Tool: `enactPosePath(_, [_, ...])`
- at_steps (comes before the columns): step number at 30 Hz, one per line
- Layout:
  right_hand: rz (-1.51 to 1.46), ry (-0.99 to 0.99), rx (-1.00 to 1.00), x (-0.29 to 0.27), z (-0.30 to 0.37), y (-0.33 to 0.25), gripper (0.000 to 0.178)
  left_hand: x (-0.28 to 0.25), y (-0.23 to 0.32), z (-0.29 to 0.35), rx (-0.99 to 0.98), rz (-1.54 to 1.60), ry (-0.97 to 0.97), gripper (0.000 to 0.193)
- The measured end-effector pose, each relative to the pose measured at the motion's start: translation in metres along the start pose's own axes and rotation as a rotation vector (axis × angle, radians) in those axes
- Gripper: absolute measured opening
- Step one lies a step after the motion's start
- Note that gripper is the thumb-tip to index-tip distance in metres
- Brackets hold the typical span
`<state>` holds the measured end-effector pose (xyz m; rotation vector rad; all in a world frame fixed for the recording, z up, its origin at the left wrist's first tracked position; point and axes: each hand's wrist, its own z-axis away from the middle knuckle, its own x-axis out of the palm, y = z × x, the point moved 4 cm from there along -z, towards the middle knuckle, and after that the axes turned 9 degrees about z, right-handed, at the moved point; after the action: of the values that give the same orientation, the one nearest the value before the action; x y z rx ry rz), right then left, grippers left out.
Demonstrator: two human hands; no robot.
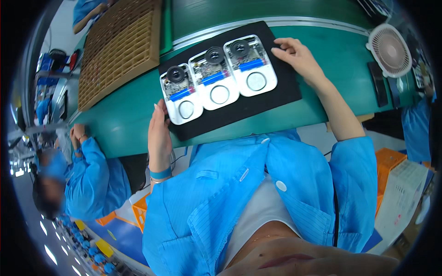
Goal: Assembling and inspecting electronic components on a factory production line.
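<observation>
Three white electronic device housings stand side by side on a black mat [287, 89]: a left housing [173, 115], a middle housing [207, 102] and a right housing [271, 83]. Each shows a bare circuit board, a blue cylindrical part like a battery, a black round part at the far end and a ringed circle at the near end. My left hand [159, 138] is upright at the mat's left edge, fingers stretched beside the left housing. My right hand [298, 59] is at the mat's far right edge, thumb and fingers apart, holding nothing; whether it touches the mat is unclear.
A brown compartment tray [122, 55] lies on the green table [322, 46] at far left. To the right stand a white fan [390, 50] and a dark phone-like slab [378, 84]. A co-worker in blue [99, 179] sits at left; another blue sleeve [418, 129] shows at right.
</observation>
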<state>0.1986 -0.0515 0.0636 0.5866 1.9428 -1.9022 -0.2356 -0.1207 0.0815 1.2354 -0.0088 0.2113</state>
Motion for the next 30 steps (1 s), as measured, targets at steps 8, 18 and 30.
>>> enactPosePath(8, [0.249, 0.246, 0.102, -0.070, 0.014, 0.065, 0.051, 0.066, 0.004, -0.042, -0.014, -0.316, -0.527, 0.066])
enactPosePath(18, [0.782, 0.075, -0.476, -0.026, -0.018, -0.011, 0.050, 0.190, 0.102, -0.109, 0.857, -1.357, -0.669, 0.059])
enactPosePath(30, [0.791, -0.064, -0.351, -0.021, -0.022, -0.030, 0.043, 0.328, 0.016, -0.160, 0.874, -0.833, -1.010, 0.063])
